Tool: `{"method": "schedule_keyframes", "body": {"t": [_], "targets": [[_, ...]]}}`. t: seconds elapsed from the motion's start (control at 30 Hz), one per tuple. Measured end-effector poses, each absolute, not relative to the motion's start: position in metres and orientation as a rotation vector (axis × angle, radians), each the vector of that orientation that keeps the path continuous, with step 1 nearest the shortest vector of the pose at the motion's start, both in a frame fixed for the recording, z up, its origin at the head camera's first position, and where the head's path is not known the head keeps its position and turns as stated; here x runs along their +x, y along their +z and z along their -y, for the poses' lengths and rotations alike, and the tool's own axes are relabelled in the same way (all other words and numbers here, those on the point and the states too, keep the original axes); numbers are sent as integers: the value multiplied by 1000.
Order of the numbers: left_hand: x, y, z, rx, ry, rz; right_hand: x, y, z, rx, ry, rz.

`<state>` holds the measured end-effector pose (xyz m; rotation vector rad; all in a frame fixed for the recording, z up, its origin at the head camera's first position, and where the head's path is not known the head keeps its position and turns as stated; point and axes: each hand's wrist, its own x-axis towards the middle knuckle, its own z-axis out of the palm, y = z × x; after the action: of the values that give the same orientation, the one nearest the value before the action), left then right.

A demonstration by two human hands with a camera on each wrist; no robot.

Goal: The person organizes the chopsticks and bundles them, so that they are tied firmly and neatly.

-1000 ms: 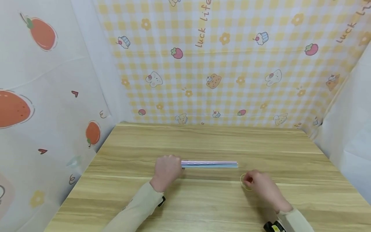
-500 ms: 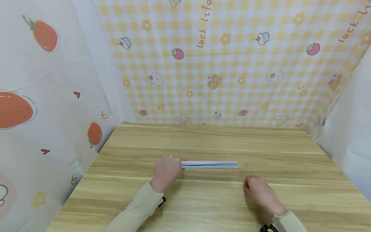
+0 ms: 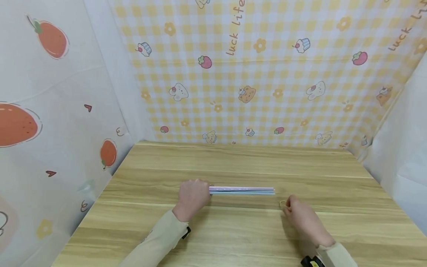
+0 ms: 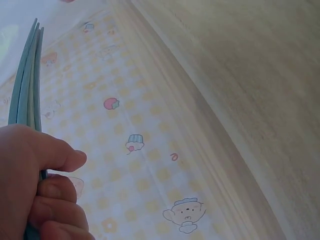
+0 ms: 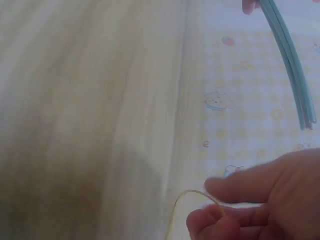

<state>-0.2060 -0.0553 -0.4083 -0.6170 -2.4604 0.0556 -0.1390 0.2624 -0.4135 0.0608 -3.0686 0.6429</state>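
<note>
My left hand (image 3: 193, 194) grips one end of a bundle of thin pastel sticks (image 3: 241, 190), pink, purple and light blue. The free length points right, roughly level over the table. In the left wrist view the thumb lies across the sticks (image 4: 27, 85) and the fingers curl round them. My right hand (image 3: 304, 218) is just right of and nearer than the free ends, pinching a thin yellow rubber band (image 3: 281, 203). The right wrist view shows the band (image 5: 189, 191) arching out from the fingertips, apart from the sticks (image 5: 290, 60).
Both hands work over a wood-grain table (image 3: 233, 237). Behind its back edge hangs a yellow checked cloth (image 3: 217, 81) with cartoon prints. A white cloth (image 3: 66, 92) with fruit prints covers the left side, and another white cloth (image 3: 407, 148) covers the right.
The right hand has shifted slightly, and the rubber band has gone from a wide loop to a small, narrower arc at the fingertips. The left hand and the sticks have hardly moved.
</note>
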Motion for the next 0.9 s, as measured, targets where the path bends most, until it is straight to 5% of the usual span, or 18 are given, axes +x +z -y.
{"method": "schedule_keyframes", "body": {"t": [0.9], "targets": [[-203,-407,43,-684,44,2491,-138,-362,-235,-74,1219,2831]]}}
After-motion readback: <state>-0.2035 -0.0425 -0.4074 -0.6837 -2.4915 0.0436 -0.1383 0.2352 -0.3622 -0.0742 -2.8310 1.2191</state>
